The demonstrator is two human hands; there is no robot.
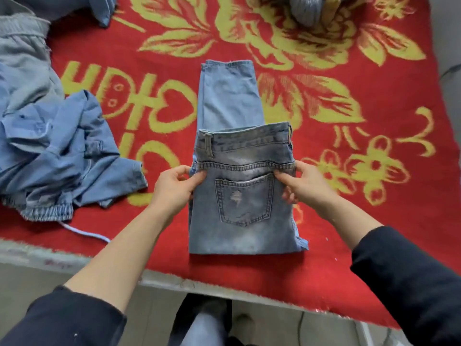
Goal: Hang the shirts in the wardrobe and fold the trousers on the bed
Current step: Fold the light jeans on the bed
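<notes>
Closest of all, at the bottom, are the person's two dark sleeves (411, 283) and a bit of pale floor (37, 278). Bare arms reach out from the sleeves over the edge of the bed (174, 283).

The left hand (174, 188) pinches the left side of the jeans (244, 226). Its thumb lies on top and its fingers are curled at the edge. The right hand (304, 186) does the same on the right side, thumb on top, fingers bent round the cloth. Both hands hold the jeans just below the waistband (244, 141), at the line of stitching.

The jeans are light blue and lie in the middle of the bed, on a red blanket (349, 245) with yellow flowers. They are folded over. The top part faces up and shows the back pocket (244, 198), which has a small worn patch. The leg part (229, 96) sticks out from under the waistband and points away from the person.

To the left, apart from the jeans, sits a crumpled heap of blue clothes (30, 96). A blue shirt (62, 146) lies on top of it. A white string (84, 233) trails out from the heap near the bed edge.

At the far end of the blanket is a grey thing (306, 8). It is too blurry to tell what it is.
</notes>
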